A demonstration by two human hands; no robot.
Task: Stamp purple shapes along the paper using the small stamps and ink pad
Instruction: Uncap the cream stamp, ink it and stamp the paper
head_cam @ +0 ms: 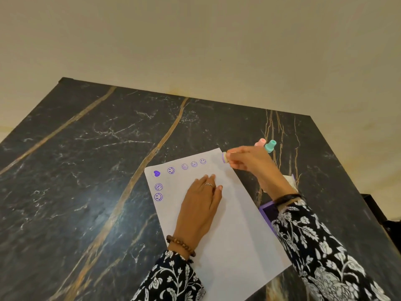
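Your floral black-and-white sleeves sit closest to the lens, and past them the white sheet of paper (234,224) lies angled on the dark gold-veined marble table (86,159). Left hand (199,205) is flat, fingers spread, palm down on the sheet's upper middle, pinning it; that grip is open, nothing in it. Right hand (249,159) has its grip closed on a small round stamp with a purple-inked face (224,157), held sideways at the sheet's top right corner; whether the face touches the paper I cannot tell, it looks just off the surface. Done so far: top row carries one solid purple heart print (156,173) at the left corner, then four outlined purple smiley prints (188,166) running right, the last three fainter. Two more smiley prints (158,191) start down the left edge. Remaining, by my read: the top right corner spot you're lined up on, most of the left edge, and the whole right and bottom edges, so well under half. Purple ink pad tray (266,213) sits just right of the sheet, mostly hidden under your right forearm. Spare pink stamp (260,141) and teal stamp (270,146) lie on the table just beyond your right hand. Faint prints suggest re-inking before more presses.
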